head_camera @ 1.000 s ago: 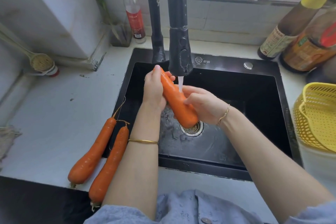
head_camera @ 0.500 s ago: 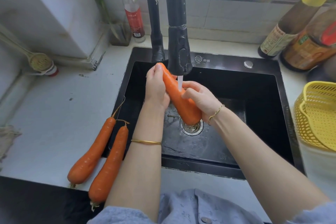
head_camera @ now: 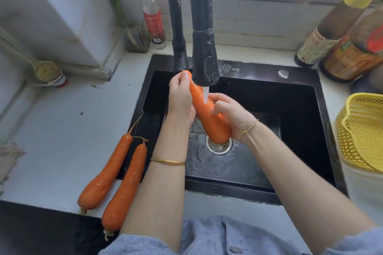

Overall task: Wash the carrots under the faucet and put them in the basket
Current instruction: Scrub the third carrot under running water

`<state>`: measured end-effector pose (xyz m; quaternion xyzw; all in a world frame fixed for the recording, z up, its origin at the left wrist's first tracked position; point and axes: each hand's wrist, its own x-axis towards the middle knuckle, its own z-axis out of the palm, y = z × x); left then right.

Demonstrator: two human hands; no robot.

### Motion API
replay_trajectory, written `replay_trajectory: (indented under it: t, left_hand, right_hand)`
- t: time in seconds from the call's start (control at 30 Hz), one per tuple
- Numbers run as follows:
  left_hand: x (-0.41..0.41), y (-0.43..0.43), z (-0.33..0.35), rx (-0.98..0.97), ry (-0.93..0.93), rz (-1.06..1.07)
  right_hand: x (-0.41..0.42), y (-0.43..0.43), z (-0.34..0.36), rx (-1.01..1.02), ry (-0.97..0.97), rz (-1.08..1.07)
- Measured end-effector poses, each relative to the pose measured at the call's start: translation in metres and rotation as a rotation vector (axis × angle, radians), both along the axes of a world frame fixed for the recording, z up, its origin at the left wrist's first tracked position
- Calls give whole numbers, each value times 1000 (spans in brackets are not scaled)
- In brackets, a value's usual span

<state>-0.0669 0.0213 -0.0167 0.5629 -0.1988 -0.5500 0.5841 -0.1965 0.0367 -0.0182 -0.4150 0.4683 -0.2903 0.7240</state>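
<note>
Black sink (head_camera: 255,72) carries a shield logo and "舒田"; the bottle (head_camera: 152,16) label is unreadable. Left hand (head_camera: 180,99) and right hand (head_camera: 234,116) both grip one carrot (head_camera: 211,124) under the faucet (head_camera: 204,47).

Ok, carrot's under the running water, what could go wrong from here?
The wet carrot could slip from the grip of the left hand and right hand into the sink. The left forearm is close to two carrots lying over the sink's left rim and might nudge them.

Red-capped bottle (head_camera: 152,16) upright at back of bench (head_camera: 62,126). Yellow-necked sauce bottle (head_camera: 319,41) far right. Strainer ladle (head_camera: 44,70) by left wall.
</note>
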Motion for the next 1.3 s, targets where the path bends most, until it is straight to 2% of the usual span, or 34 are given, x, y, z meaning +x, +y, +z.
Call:
replay_trajectory:
  t: [0.23,0.37,0.5,0.6,0.83,0.97,1.03,1.23,1.3]
  left_hand:
    - [-1,1,1,20,-2,-24]
    - [-2,2,3,16,2,-21]
    - [-2,4,8,24,17,-1]
    - [-2,7,12,21,-6,26]
    - [-2,11,14,8,-154,62]
    - [-3,11,17,4,-194,51]
    - [-2,10,19,8,-197,51]
    - [-2,8,26,5,-240,50]
    - [-3,8,28,0,-242,50]
  right_hand:
    - [2,-1,-1,30,-7,-35]
    - [3,0,1,-5,19,16]
    - [10,-1,2,-53,187,-85]
    - [14,-2,9,-187,317,-45]
    - [12,-10,16,-378,556,276]
    - [10,-16,22,-574,802,411]
    - [7,-15,22,-578,785,405]
    - [-5,-11,23,-394,483,252]
    - [-6,-10,24,-428,533,250]
